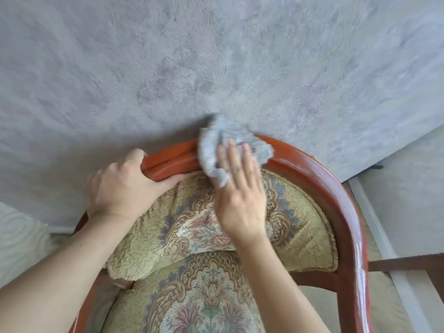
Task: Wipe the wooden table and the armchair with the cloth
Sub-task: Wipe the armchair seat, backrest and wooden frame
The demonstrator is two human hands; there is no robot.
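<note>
The armchair has a curved, glossy red-brown wooden frame (336, 193) and patterned green tapestry upholstery (300, 227) on its back and seat. A crumpled grey cloth (213, 143) lies over the top rail of the back. My right hand (240, 195) presses flat on the cloth, fingers stretched over it against the rail and the top of the upholstery. My left hand (122, 183) grips the top rail to the left of the cloth, fingers curled over the wood. No wooden table is in view.
A grey textured wall (216, 56) stands directly behind the chair back. At the right, a pale floor strip and white baseboard (374, 219) run along the wall. A dark wooden bar (408, 261) juts out from the chair's right side.
</note>
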